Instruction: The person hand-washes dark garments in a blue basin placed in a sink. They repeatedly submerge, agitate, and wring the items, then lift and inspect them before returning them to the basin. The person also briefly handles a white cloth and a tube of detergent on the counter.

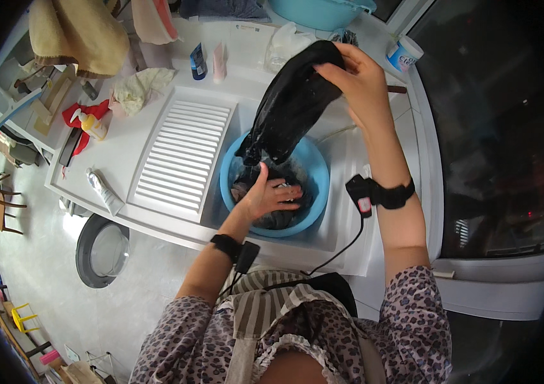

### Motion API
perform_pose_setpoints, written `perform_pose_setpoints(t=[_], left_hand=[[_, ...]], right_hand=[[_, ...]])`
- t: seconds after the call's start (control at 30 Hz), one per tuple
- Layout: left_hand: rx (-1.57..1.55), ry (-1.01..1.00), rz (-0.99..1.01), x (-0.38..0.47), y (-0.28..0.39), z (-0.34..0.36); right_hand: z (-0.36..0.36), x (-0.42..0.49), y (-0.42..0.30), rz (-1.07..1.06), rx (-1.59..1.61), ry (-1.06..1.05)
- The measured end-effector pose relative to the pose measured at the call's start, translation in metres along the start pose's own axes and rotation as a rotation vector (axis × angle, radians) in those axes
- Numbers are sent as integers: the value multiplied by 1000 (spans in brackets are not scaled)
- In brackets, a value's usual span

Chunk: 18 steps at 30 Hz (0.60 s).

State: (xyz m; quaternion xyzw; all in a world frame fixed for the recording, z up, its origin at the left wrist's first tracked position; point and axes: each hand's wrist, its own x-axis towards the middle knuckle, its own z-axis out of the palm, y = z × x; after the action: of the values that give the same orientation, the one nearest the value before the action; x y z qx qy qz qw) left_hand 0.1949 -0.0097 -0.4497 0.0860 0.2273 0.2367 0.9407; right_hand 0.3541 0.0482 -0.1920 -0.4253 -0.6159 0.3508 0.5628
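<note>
A wet black garment (296,101) hangs from my right hand (360,77), which pinches its upper end between thumb and fingers. The garment's lower end dangles over a round blue plastic basin (322,192) standing in the white laundry sink (344,230). My left hand (274,194) is over the basin with its fingers spread, holding nothing. Just under it lie dark wet clothes (276,218) in water; whether the fingers touch them I cannot tell.
A ribbed white washboard (180,158) adjoins the sink's left side. On the counter are a silver tube (104,192), a yellow pump bottle (91,126) and a crumpled cloth (140,89). An open washer door (103,251) sticks out below. A white tub (404,53) stands by the window.
</note>
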Motion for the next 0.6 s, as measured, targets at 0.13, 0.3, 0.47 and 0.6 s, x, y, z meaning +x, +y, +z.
perform_pose_setpoints(t=[0.13, 0.3, 0.47, 0.6], left_hand=[[-572, -54, 356, 46, 6, 1], [-617, 12, 524, 87, 34, -54], [-265, 84, 405, 84, 71, -77], [139, 251, 441, 80, 74, -42]], right_hand=[[-22, -45, -14, 17, 28, 69], [-82, -123, 7, 228, 48, 196], [-120, -163, 32, 198, -162, 55], [-97, -152, 63, 45, -582, -302]])
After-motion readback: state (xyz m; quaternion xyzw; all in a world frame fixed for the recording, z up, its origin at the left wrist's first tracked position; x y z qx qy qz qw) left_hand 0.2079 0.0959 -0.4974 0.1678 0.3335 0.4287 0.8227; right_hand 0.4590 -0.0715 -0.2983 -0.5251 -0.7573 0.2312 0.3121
